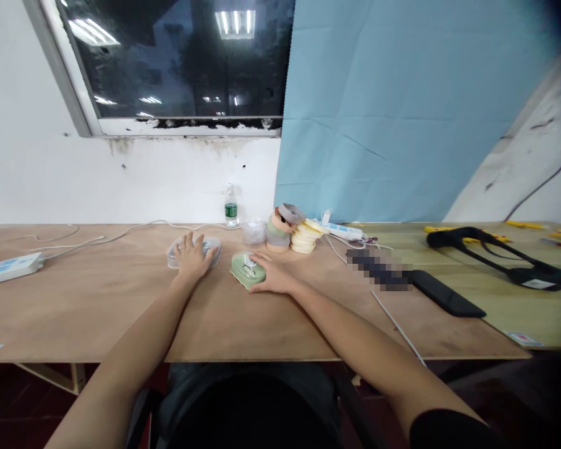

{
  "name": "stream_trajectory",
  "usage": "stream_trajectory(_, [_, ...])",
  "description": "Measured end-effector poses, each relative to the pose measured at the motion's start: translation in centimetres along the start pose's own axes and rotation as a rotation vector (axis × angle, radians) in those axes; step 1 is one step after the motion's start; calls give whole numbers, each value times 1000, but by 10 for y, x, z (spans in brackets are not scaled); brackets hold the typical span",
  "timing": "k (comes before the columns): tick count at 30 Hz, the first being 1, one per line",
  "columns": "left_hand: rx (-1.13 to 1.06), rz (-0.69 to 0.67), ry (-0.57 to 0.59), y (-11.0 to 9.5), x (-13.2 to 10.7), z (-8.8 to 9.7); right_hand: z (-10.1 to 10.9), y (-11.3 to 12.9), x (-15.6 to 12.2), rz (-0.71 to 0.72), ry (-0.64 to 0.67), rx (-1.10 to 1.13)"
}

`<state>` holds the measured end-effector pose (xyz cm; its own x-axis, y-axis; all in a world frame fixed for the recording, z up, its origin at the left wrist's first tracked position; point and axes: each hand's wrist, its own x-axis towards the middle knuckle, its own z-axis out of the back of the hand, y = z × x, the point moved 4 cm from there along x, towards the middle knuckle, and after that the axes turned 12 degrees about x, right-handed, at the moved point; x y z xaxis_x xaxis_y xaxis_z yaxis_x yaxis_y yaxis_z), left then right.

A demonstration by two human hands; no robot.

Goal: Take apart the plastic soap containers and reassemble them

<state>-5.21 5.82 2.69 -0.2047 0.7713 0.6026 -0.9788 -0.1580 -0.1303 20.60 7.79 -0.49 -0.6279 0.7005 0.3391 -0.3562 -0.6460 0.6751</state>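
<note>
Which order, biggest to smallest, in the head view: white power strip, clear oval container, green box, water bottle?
1. White power strip
2. Clear oval container and green box: too alike to rank, and hands partly cover both
3. Water bottle: looks smallest, but it stands farther back, so unsure

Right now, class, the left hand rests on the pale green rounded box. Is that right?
No, the head view shows the right hand resting on the pale green rounded box, not the left. The left hand rests on a clear oval plastic container.
</note>
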Motion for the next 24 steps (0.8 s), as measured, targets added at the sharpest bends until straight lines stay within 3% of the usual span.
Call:
stream_trajectory(2, [-132,-143,-27,-15,-3,8,-1,-2,1,-18,-50,-16])
stream_trajectory(4, [-266,-261,24,-31,-10,13,0,-2,2,-28,-116,-21])
stream_trajectory(8, [-364,-386,117,-65,-30,16,2,4,4,-24,-277,7])
stream_trajectory(12, [-340,-401,185,-88,-45,13,2,11,4,30,-386,41])
stream_trajectory(17, [-403,-371,182,-87,-44,11,-2,17,3,125,-367,53])
stream_trajectory(24, [-460,-383,26,-72,-30,19,-5,33,-1,177,-309,61])
